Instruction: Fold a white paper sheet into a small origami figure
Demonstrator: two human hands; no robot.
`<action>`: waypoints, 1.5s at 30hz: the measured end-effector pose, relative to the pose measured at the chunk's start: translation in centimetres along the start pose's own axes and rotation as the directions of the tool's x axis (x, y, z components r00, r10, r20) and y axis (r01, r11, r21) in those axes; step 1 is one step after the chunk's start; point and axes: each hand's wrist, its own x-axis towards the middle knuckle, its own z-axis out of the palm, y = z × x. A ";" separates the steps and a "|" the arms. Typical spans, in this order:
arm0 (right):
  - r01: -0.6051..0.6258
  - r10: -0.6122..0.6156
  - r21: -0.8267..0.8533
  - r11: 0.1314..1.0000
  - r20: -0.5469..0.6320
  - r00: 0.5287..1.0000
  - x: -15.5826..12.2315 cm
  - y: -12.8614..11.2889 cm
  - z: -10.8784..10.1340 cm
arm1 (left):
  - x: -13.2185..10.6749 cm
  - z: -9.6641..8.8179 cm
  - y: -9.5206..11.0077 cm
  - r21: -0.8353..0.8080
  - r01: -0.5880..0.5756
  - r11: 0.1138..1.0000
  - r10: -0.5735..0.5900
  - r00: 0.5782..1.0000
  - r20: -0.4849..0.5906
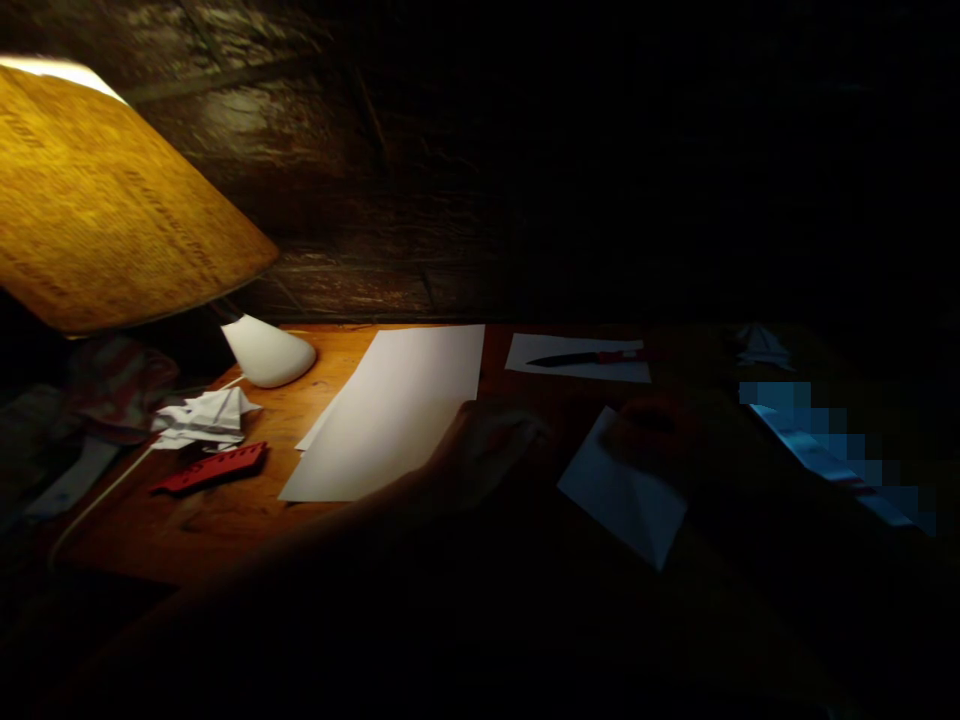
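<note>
Left hand (487,440) on the edge of a big white paper sheet (390,410), right hand (652,430) on a folded white paper (622,500), grip too dark to tell, then a black knife (577,358) and a wood desk (150,530) under a yellow lamp shade (112,200) by a stone wall (300,130), left arm stretched low across.

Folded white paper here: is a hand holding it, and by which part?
The folded white paper sits under the right hand at its top corner; the dimness hides whether it is gripped.
</note>
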 end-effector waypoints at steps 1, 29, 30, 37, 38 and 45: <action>0.026 -0.026 -0.035 0.999 0.000 1.000 0.0 0.0 0.4 | -0.1 0.2 0.2 0.056 -0.080 0.995 0.077 0.995 0.066; 0.293 -0.315 -0.345 0.892 -0.008 0.949 0.6 -1.2 2.3 | 0.0 1.5 -1.4 0.247 -0.361 0.899 0.230 0.871 0.435; 0.304 -0.326 -0.354 0.885 -0.002 0.946 0.7 -1.0 2.3 | 0.0 1.4 -1.6 0.237 -0.407 0.882 0.269 0.849 0.456; 0.371 -0.379 -0.344 0.862 0.048 0.924 0.6 -0.7 1.9 | 0.1 0.7 -2.1 0.197 -0.457 0.867 0.295 0.792 0.535; 0.382 -0.387 -0.349 0.856 0.057 0.920 0.6 -0.7 1.9 | 0.1 0.7 -2.0 0.203 -0.415 0.887 0.255 0.806 0.534; 0.406 -0.408 -0.354 0.843 0.072 0.910 0.7 -0.3 1.7 | 0.4 0.8 -1.4 0.224 -0.281 0.933 0.134 0.851 0.508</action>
